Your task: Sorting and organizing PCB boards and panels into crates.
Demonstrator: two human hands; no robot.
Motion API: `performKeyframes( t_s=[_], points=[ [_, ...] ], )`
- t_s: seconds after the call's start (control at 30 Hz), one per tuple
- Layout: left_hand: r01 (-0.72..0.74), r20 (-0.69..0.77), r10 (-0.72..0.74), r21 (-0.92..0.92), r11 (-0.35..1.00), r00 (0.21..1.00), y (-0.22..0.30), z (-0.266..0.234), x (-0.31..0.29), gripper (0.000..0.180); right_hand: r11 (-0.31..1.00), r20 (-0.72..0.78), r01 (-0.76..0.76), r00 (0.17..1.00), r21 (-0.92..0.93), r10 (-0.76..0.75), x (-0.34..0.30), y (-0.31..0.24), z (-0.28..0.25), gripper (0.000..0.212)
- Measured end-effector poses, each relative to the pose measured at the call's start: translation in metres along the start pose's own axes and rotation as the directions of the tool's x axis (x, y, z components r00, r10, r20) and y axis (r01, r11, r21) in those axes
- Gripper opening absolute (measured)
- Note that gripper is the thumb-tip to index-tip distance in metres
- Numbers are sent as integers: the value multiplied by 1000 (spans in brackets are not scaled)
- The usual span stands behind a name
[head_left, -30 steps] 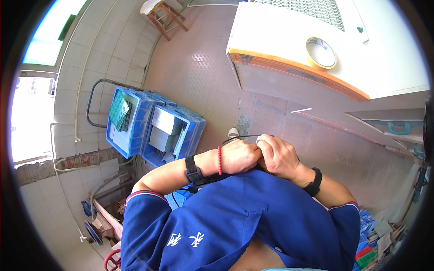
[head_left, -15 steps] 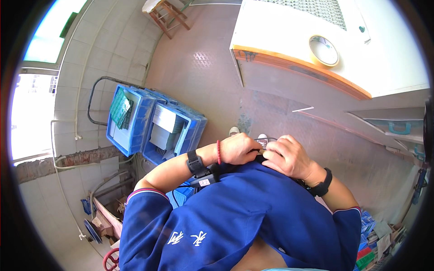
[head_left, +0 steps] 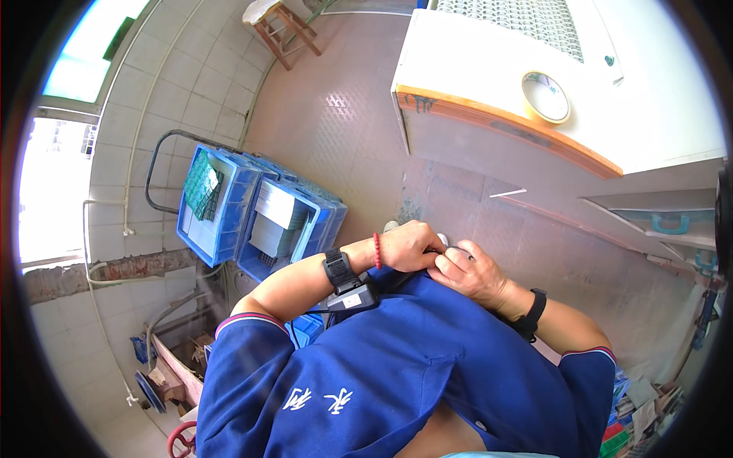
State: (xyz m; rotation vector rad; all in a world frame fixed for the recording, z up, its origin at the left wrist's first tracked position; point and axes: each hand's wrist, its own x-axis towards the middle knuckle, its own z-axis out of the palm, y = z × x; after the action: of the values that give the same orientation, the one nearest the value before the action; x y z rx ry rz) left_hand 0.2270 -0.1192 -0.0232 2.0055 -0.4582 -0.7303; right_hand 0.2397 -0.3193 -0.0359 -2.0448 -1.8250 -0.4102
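My left hand (head_left: 408, 246) and my right hand (head_left: 471, 272) meet in front of my waist, at the lower edge of my blue shirt (head_left: 382, 336). The fingers of both are bent and pinched together, their tips almost touching. What lies between them is too small and too covered to make out. A red bead bracelet (head_left: 377, 250) and a black wristband (head_left: 338, 269) circle my left wrist; another black band (head_left: 532, 313) is on the right one. Beside the left wrist a small black box (head_left: 357, 299) with a cable rests against the shirt.
Blue crates (head_left: 294, 229) with papers and green sheets stand at the left on a cart with a bent handle (head_left: 156, 164). A wooden stool (head_left: 282, 30) is at the back. To the right, a white worktable (head_left: 473, 61) with an orange edge carries a tape roll (head_left: 546, 98).
The hands have drawn slightly closer together, and the thin dark cord seen between them before is now mostly hidden. The view has shifted a little.
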Motion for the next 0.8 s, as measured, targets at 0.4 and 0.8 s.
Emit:
performKeyframes(
  t_s=[0.4,0.8],
  points=[
    [28,14,-26,-123,992,1000,-11,-3,8,25,988,-42,-35,999,-147,29,-8,1,16,15],
    [69,47,-62,-150,986,997,-23,1,11,25,999,-96,-32,995,-14,31,-6,10,12,10]
  ],
)
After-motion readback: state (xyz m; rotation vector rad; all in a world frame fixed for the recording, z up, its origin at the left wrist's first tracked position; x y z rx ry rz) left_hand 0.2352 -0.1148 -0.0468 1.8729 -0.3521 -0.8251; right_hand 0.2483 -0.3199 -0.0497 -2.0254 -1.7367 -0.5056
